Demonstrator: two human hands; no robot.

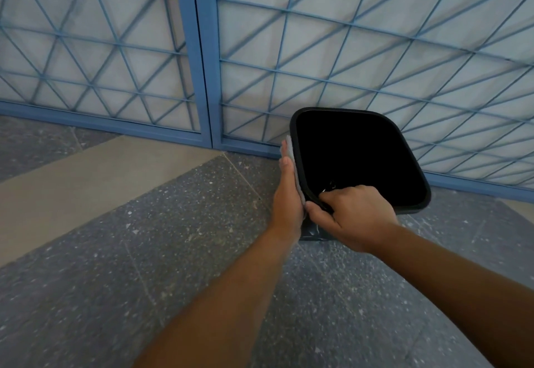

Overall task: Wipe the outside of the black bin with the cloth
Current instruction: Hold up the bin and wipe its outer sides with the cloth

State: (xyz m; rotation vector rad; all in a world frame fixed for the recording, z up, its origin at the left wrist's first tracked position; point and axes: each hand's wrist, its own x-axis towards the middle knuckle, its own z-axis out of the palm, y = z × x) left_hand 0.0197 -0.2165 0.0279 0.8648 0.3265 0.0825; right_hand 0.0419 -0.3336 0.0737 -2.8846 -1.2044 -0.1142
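The black bin (358, 162) is seen from above on a speckled grey floor (144, 252), standing just in front of a blue metal grille (289, 64) backed by pale panels; its square, round-cornered mouth is turned toward the camera and the inside is too dark for anything to be made out beyond a small glint near the near rim. The left hand (287, 194) is laid flat against the bin's left outer wall, fingers straight and pointing away from the body, and the grey cloth (291, 151) is pressed between the palm and that wall; only a thin edge of the cloth is shown along the fingers and beside the heel of the hand. The right hand (355, 214) is closed over the near left corner of the rim, with the fingers curled into the opening and the thumb stretched along the outside, so the bin is gripped there. Both forearms are bare and are extended from the lower edge of the view. A lighter beige strip of floor (86, 177) is crossed diagonally at the left.
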